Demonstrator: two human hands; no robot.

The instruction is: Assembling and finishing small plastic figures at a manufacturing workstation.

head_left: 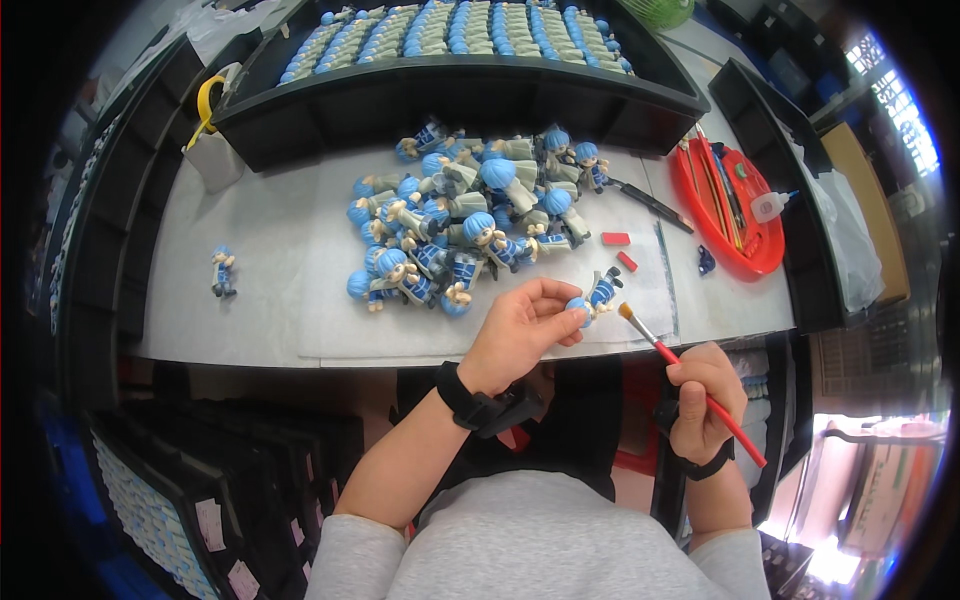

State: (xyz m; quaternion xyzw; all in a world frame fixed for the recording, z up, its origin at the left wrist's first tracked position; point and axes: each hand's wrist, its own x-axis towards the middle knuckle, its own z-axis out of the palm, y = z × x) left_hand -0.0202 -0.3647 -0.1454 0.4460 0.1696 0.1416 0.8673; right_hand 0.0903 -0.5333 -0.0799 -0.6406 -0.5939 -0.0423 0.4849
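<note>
Toy-figurine workshop; figurines [497, 174] heaped on worktable [260, 320]; black tray [450, 105] with more in rows; red dish [765, 256] of slim tools [729, 190].

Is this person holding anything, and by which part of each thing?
The left hand holds a figurine by its blue-haired head; the right hand holds a brush by its red handle.

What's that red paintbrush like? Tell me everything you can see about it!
The paintbrush is long and thin, with a shiny red handle, a silvery metal-looking collar and short golden-brown bristles. The right hand grips it by the handle. It slants, bristles up and to the left, handle end down to the right. The bristles are right beside the little blue-haired figure in the left hand; I can't tell whether they touch.
</note>
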